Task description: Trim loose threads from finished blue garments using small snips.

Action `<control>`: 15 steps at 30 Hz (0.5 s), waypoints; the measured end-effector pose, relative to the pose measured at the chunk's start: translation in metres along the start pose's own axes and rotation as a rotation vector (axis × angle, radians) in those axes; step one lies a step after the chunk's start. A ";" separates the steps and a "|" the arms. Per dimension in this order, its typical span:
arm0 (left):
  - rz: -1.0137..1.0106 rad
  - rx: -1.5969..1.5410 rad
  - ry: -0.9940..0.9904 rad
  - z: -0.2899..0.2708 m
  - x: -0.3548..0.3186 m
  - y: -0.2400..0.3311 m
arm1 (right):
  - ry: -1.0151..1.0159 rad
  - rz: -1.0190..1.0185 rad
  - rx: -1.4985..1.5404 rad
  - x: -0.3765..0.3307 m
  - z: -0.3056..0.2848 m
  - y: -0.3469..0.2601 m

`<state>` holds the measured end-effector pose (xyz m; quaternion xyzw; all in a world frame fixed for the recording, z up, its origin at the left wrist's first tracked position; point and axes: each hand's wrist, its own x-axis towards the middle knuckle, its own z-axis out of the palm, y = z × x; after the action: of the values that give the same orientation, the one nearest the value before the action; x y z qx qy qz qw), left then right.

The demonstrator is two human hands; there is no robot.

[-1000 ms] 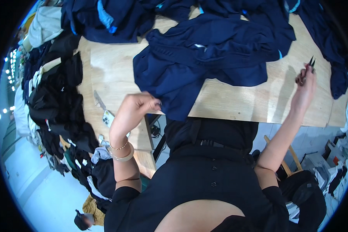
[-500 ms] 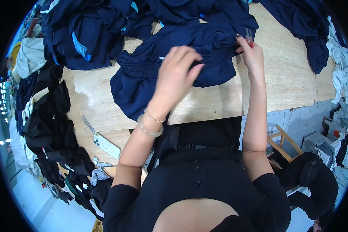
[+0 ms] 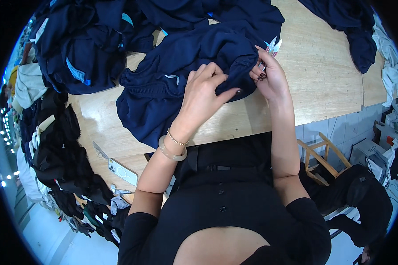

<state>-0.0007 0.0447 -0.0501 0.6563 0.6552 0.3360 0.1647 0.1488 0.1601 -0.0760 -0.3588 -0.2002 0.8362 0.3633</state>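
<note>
A navy blue garment (image 3: 152, 104) with a gathered elastic waistband lies bunched on the wooden table in front of me. Over its near part rests my left hand (image 3: 202, 93), fingers loosely bent and thumb apart, with no cloth visibly gripped. Small thread snips (image 3: 273, 45) are in my right hand (image 3: 271, 78), blades pointing up and away from me. The fingers of that hand are curled at the garment's right end; whether they also pinch the cloth is hidden. A small white tag (image 3: 172, 78) shows on the garment near the waistband.
More navy garments (image 3: 82, 44) are heaped at the far left and back. Dark clothes (image 3: 62, 150) hang along the table's left edge. A phone (image 3: 122, 171) lies at the near left. On the right are a wooden stool (image 3: 325, 152) and a person in black (image 3: 362, 203).
My right hand has come nearer and turned, so the snips' blades now point up. The garment's right end has shifted toward me, and my left hand has lowered slightly over the cloth.
</note>
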 end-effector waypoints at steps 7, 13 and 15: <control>-0.054 -0.072 -0.062 -0.001 0.007 0.006 | 0.038 0.074 -0.179 -0.016 0.017 -0.013; -0.204 -0.166 -0.045 0.000 0.009 0.015 | -0.020 -0.053 -0.411 -0.028 0.019 -0.014; -0.416 -0.475 0.117 0.005 0.010 0.016 | -0.060 -0.060 -0.385 -0.026 0.015 -0.011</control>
<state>0.0136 0.0537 -0.0412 0.4312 0.6869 0.4757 0.3405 0.1559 0.1466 -0.0475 -0.3906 -0.3779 0.7815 0.3065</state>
